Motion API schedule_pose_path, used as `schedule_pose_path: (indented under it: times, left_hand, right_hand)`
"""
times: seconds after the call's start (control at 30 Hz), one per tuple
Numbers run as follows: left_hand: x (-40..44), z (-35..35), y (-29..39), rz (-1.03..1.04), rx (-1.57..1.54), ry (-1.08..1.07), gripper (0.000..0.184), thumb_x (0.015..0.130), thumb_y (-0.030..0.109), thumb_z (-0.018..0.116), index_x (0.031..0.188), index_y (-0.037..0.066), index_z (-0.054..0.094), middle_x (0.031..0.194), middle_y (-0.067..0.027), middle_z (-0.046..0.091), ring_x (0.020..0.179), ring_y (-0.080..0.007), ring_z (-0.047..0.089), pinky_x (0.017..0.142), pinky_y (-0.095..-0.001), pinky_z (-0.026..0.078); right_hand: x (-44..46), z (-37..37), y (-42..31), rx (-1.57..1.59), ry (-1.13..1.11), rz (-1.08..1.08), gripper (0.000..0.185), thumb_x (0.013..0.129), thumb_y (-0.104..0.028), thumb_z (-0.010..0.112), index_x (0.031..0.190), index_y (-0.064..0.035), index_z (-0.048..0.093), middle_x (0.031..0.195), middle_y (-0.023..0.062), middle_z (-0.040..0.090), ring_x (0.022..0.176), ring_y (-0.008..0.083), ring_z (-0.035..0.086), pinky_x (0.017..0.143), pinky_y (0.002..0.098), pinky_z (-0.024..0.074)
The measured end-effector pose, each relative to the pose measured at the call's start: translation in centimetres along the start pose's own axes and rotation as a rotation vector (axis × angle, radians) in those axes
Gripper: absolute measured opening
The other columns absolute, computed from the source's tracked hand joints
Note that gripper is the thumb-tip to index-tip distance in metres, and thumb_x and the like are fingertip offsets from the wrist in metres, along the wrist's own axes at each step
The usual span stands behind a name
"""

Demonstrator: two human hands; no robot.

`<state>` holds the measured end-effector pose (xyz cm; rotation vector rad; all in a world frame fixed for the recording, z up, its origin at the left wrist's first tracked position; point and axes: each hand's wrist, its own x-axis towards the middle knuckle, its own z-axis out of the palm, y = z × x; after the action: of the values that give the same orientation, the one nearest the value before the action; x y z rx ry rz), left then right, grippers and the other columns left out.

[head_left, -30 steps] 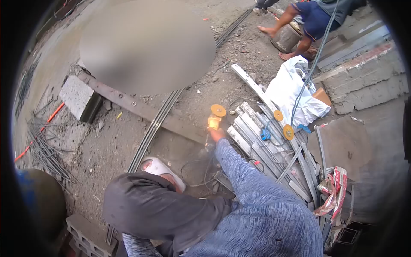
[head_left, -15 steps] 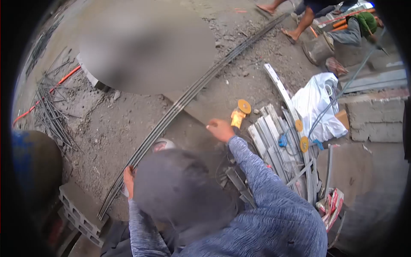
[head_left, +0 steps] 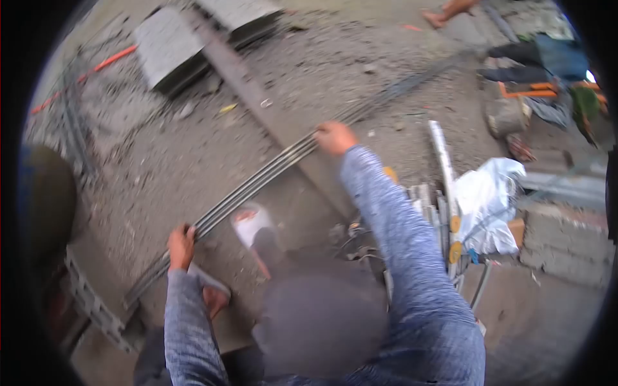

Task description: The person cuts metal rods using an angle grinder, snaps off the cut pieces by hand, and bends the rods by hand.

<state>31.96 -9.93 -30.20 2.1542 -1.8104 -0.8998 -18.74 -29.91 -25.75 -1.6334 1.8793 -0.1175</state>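
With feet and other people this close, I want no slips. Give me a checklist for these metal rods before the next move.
1. Left grip closed on the metal rods: ok.
2. Right grip closed on them farther along: ok.
3. Rods bundled together between the grips: ok.
4. Feet well away from the rods: not ok, the nearer foot is right beside them.
5. Far end free of the other person's foot: cannot tell, that end blurs.
6. Yellow disc by the right sleeve motionless: cannot tell, mostly hidden.
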Motion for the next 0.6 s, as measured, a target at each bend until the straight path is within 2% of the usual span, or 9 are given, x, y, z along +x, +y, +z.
schedule_pose_path:
  times: [0.03,0.07,0.1,0.17,0.23,0.3,0.43,0.53,0.6]
  left_hand:
    - [0.3,-0.7,1.0,-0.120,-0.062,-0.084,0.029,0.094,0.026,0.064,0.098,-0.002,0.071,0.089,-0.0240,0.070,0.082,-0.0401,0.069,0.074,-0.0470,0.052]
    - [0.5,-1.3,1.6,-0.155,-0.093,-0.131,0.029,0.094,0.026,0.064,0.100,-0.001,0.072,0.091,-0.0248,0.071,0.086,-0.0386,0.069,0.076,-0.0465,0.052]
    - [0.5,-0.7,0.3,-0.133,-0.055,-0.113,0.031,0.093,0.028,0.066,0.101,-0.001,0.072,0.093,-0.0246,0.071,0.088,-0.0374,0.070,0.078,-0.0457,0.052]
    - [0.9,-1.3,0.3,-0.234,-0.089,-0.188,0.036,0.092,0.033,0.069,0.103,-0.001,0.072,0.100,-0.0228,0.073,0.096,-0.0377,0.070,0.085,-0.0442,0.053]
    - [1.3,-1.4,-0.6,-0.214,-0.041,-0.217,0.038,0.090,0.033,0.073,0.106,-0.002,0.071,0.104,-0.0243,0.072,0.099,-0.0374,0.070,0.088,-0.0442,0.053]
    - [1.2,-2.1,-1.1,-0.215,-0.139,-0.255,0.040,0.087,0.032,0.075,0.107,-0.002,0.071,0.106,-0.0260,0.071,0.100,-0.0379,0.069,0.088,-0.0445,0.053]
    - [1.7,-2.3,-2.0,-0.211,-0.226,-0.279,0.041,0.084,0.029,0.080,0.107,-0.003,0.070,0.104,-0.0257,0.072,0.099,-0.0351,0.070,0.088,-0.0427,0.053]
    - [2.0,-2.4,-2.2,-0.263,-0.305,-0.332,0.037,0.083,0.028,0.081,0.103,-0.002,0.071,0.100,-0.0216,0.073,0.094,-0.0288,0.069,0.084,-0.0405,0.053]
    - [2.3,-2.4,-2.1,-0.300,-0.348,-0.352,0.034,0.083,0.026,0.081,0.100,-0.002,0.071,0.096,-0.0188,0.072,0.089,-0.0250,0.068,0.081,-0.0392,0.052]
  right_hand:
    - [0.3,-0.8,-0.5,-0.026,0.006,-0.003,0.038,0.090,-0.031,0.064,0.116,-0.0054,0.072,0.121,0.0172,0.069,0.117,0.0328,0.063,0.102,0.0412,0.0486]
    - [1.4,-0.9,-0.3,-0.054,0.009,-0.040,0.036,0.090,-0.028,0.060,0.114,-0.0047,0.073,0.115,0.0197,0.071,0.114,0.0360,0.065,0.101,0.0440,0.0496]
    - [1.6,-1.7,-1.4,0.005,-0.086,-0.010,0.037,0.090,-0.028,0.062,0.116,-0.0034,0.072,0.120,0.0208,0.069,0.116,0.0346,0.064,0.102,0.0436,0.0485]
    - [4.7,-0.3,2.1,-0.199,-0.031,-0.194,0.040,0.092,-0.033,0.066,0.121,-0.0055,0.069,0.128,0.0193,0.065,0.121,0.0347,0.060,0.106,0.0428,0.0458]
    - [6.8,0.0,3.4,-0.292,-0.099,-0.161,0.041,0.093,-0.039,0.063,0.122,-0.0111,0.069,0.133,0.0168,0.062,0.124,0.0357,0.058,0.108,0.0434,0.0442]
    - [7.7,0.1,4.6,-0.351,-0.107,-0.256,0.040,0.092,-0.040,0.063,0.118,-0.0104,0.071,0.127,0.0178,0.066,0.121,0.0361,0.060,0.106,0.0435,0.0454]
    - [9.2,-0.5,4.6,-0.330,-0.336,-0.120,0.044,0.088,-0.045,0.065,0.109,-0.0071,0.073,0.114,0.0191,0.071,0.112,0.0350,0.065,0.100,0.0423,0.0479]
    - [8.9,-1.6,3.5,-0.321,-0.391,-0.110,0.049,0.083,-0.049,0.071,0.104,-0.0054,0.073,0.107,0.0180,0.072,0.106,0.0315,0.067,0.095,0.0410,0.0490]
    - [8.9,-1.6,3.5,-0.351,-0.388,-0.088,0.048,0.082,-0.050,0.073,0.102,-0.0056,0.073,0.105,0.0164,0.072,0.105,0.0310,0.067,0.097,0.0423,0.0471]
